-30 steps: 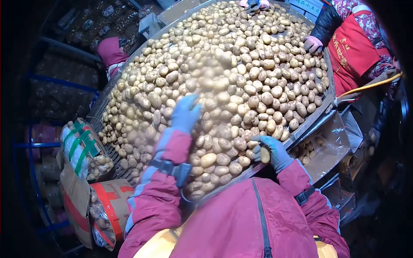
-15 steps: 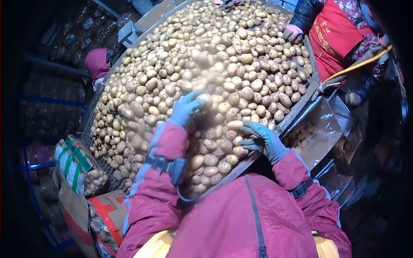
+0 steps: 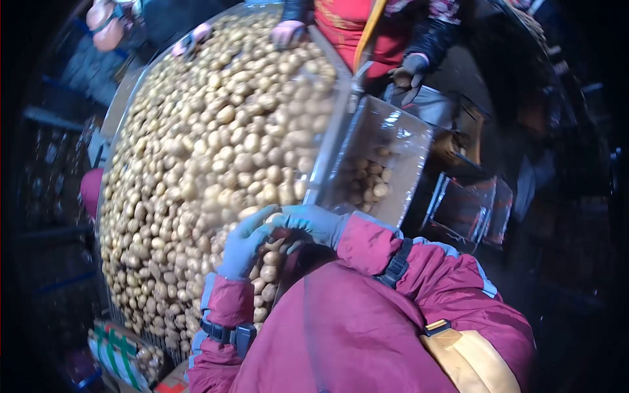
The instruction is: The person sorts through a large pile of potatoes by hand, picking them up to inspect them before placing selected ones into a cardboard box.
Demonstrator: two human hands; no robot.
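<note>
Gloved in grey-blue, my left hand [image 3: 244,243] is over the near edge of the potato heap, its fingers curved towards the right hand. My right hand [image 3: 306,223] meets it there, fingers bent, beside the table's rim. A pale potato [image 3: 249,212] lies at the left fingertips. Something pale shows between the two hands, but it is too small and hidden to name. Many potatoes [image 3: 190,190] cover the large table [image 3: 322,171], and a few lie just below my hands.
A lined box [image 3: 407,157] with several potatoes stands right of the table. Across it, a person in a red apron [image 3: 344,29] has one gloved hand on the heap and the other over a bag. More bags stand right; a green-taped bag [image 3: 118,354] is lower left.
The view has turned to the right. My hands, apart before, have come together near the rim. The person's dark-gloved hand and the lined box now show more fully.
</note>
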